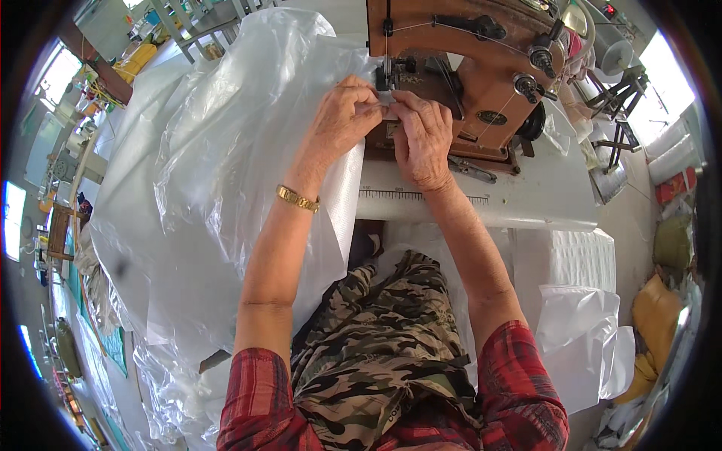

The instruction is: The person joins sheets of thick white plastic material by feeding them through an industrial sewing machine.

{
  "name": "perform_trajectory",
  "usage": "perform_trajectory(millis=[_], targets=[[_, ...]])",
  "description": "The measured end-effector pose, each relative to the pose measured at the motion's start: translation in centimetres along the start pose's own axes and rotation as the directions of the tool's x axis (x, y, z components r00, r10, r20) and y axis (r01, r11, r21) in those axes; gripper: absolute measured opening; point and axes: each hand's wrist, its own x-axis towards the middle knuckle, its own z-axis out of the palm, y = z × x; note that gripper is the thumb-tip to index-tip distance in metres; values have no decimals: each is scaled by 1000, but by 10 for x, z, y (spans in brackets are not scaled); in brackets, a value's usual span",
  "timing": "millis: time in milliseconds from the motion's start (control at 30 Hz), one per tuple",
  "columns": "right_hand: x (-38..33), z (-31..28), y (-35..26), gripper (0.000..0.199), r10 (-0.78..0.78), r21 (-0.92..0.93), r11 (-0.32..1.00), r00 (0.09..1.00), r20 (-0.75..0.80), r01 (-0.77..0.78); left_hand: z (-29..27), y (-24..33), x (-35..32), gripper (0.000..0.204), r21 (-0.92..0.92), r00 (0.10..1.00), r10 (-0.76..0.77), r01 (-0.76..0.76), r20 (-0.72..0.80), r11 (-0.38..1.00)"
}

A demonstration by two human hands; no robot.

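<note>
Both hands meet just in front of the needle area of a brown sewing machine [481, 90]. My left hand [347, 116] has its thumb and fingers pinched on the edge of a large translucent white plastic sheet [218, 150]. Close beside it, my right hand [425, 139] is closed with bent fingers, pinching the same edge under the presser foot [386, 75]. The sheet spreads in loose folds over the left of the table and hangs down that side. Fingers cover the exact spot where the edge is held.
A pair of metal snips [472, 170] lies by the machine base. Along the front of the white table [526, 199] runs a printed ruler scale [421, 195]. Stacked white plastic pieces [575, 323] sit at my right. A metal stand [620, 113] is farther right.
</note>
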Motion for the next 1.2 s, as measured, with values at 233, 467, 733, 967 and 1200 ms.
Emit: perform_trajectory(millis=[233,467,733,967,1200], targets=[[-2,0,0,42,-9,-19,1000,1000,13,9,0,-4,1,14,33,1000,8,-8,11,999],[-2,-1,-2,42,-17,-43,999,1000,26,18,-1,-1,3,13,19,1000,5,-5,-10,1000],[-1,1,-3,38,0,-39,999,1000,19,1,-4,6,-2,9,173,993,96,-83,-67,981],[-2,0,-2,43,12,-40,999,1000,29,-10,-19,9,-13,19,494,870,470,-477,148,727],[-2,-1,-4,44,27,-60,998,999,42,-25,-24,8,-15,19,576,878,410,-473,247,667]])
